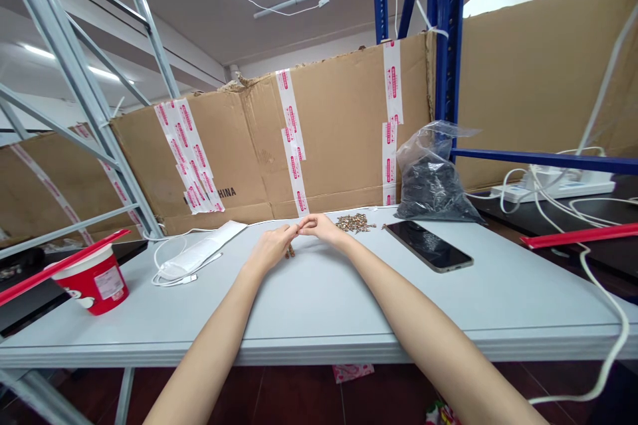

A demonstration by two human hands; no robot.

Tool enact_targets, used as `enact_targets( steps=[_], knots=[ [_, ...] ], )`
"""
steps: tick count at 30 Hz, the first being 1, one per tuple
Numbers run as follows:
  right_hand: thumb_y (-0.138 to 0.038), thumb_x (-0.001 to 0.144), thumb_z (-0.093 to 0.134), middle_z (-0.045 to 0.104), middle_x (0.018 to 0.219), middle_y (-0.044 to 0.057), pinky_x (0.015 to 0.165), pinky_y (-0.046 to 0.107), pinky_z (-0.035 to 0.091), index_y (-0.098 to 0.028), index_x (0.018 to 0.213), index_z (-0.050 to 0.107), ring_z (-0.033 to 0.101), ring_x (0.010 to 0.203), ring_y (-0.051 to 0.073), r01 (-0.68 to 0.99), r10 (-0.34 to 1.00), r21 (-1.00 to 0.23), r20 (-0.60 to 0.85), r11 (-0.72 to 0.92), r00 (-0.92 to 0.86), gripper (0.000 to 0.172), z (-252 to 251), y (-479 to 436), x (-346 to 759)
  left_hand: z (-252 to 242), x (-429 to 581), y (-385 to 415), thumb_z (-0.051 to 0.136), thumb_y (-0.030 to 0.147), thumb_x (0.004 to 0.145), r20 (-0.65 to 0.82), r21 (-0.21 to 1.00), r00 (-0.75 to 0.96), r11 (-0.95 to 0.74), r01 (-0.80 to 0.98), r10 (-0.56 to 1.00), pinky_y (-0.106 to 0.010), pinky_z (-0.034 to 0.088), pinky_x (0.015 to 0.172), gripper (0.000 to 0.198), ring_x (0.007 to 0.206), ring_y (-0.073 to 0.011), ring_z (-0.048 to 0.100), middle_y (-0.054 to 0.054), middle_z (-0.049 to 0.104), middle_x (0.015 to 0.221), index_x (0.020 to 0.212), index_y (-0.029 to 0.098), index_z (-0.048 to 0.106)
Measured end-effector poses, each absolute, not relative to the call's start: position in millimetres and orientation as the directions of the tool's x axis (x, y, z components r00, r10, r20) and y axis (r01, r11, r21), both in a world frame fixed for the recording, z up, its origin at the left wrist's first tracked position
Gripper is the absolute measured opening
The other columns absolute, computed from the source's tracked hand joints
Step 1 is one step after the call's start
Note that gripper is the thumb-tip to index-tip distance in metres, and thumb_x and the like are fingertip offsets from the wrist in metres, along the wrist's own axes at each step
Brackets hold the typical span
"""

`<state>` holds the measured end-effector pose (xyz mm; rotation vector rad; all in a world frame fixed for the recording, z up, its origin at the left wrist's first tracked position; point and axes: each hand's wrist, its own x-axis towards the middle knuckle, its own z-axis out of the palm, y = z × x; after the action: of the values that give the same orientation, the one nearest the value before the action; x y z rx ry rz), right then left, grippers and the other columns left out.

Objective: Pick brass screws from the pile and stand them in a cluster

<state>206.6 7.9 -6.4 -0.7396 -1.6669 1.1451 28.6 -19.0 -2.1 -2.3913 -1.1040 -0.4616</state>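
My left hand (276,244) and my right hand (321,226) meet over the middle of the table, both closed in a pinch with fingertips touching. Whatever lies between the fingers is too small and hidden to make out. Just below the left fingers are a few small copper-coloured pieces (290,252). Behind the right wrist spreads a pile of small shiny brass-coloured pieces (355,222), partly hidden by that hand.
A black phone (429,246) lies on the grey table (319,305) at right, before a clear bag of dark material (433,179). A white packet with a cable (202,252) and a red cup (100,279) are at left. Cardboard (339,126) stands behind.
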Motion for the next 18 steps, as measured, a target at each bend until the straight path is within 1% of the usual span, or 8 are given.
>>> enact_targets(
  steps=[4, 7, 9, 11, 18],
  knots=[
    [-0.028, 0.056, 0.072, 0.065, 0.071, 0.003, 0.074, 0.029, 0.042, -0.016, 0.069, 0.06, 0.059, 0.072, 0.015, -0.024, 0.849, -0.921, 0.367, 0.388, -0.379, 0.022, -4.0, 4.1, 205.7, -4.3, 27.0, -15.2, 0.027, 0.026, 0.092, 0.479, -0.261, 0.616, -0.569, 0.78, 0.625, -0.022, 0.03, 0.052, 0.025, 0.058, -0.0115, 0.053, -0.001, 0.058, 0.078, 0.104, 0.022, 0.048],
    [-0.026, 0.055, 0.072, 0.063, 0.07, 0.002, 0.072, 0.027, 0.041, -0.016, 0.068, 0.06, 0.058, 0.07, 0.013, -0.026, 0.849, -0.915, 0.383, 0.402, -0.364, 0.02, -2.8, 3.3, 205.7, -3.3, 27.9, -15.0, 0.025, 0.032, 0.093, 0.509, -0.244, 0.582, -0.541, 0.804, 0.635, -0.022, 0.028, 0.051, 0.029, 0.057, -0.0124, 0.051, -0.001, 0.056, 0.072, 0.093, 0.02, 0.051],
    [-0.026, 0.055, 0.071, 0.062, 0.069, 0.0, 0.07, 0.026, 0.04, -0.015, 0.067, 0.06, 0.056, 0.068, 0.012, -0.005, 0.856, -0.911, 0.389, 0.411, -0.34, 0.02, -2.4, 3.8, 206.2, -1.6, 28.9, -16.4, 0.024, 0.036, 0.093, 0.531, -0.223, 0.557, -0.529, 0.819, 0.638, -0.023, 0.028, 0.051, 0.033, 0.058, -0.0126, 0.051, -0.001, 0.056, 0.071, 0.085, 0.018, 0.051],
    [-0.026, 0.056, 0.07, 0.06, 0.067, 0.0, 0.068, 0.026, 0.04, -0.015, 0.068, 0.061, 0.054, 0.066, 0.011, 0.019, 0.861, -0.906, 0.395, 0.423, -0.32, 0.019, -2.4, 4.9, 206.7, 0.1, 29.7, -18.4, 0.024, 0.039, 0.092, 0.552, -0.196, 0.543, -0.535, 0.822, 0.633, -0.023, 0.028, 0.052, 0.036, 0.059, -0.0126, 0.05, -0.001, 0.055, 0.071, 0.081, 0.018, 0.051],
    [-0.027, 0.055, 0.069, 0.06, 0.066, -0.001, 0.067, 0.026, 0.039, -0.016, 0.066, 0.061, 0.052, 0.066, 0.011, 0.023, 0.863, -0.902, 0.405, 0.431, -0.302, 0.017, -5.0, 10.8, 206.2, -1.2, 28.0, -17.7, 0.03, 0.038, 0.091, 0.62, -0.148, 0.538, -0.588, 0.795, 0.571, -0.022, 0.034, 0.058, 0.034, 0.066, -0.0126, 0.052, -0.003, 0.056, 0.073, 0.083, 0.018, 0.056]
  ],
)
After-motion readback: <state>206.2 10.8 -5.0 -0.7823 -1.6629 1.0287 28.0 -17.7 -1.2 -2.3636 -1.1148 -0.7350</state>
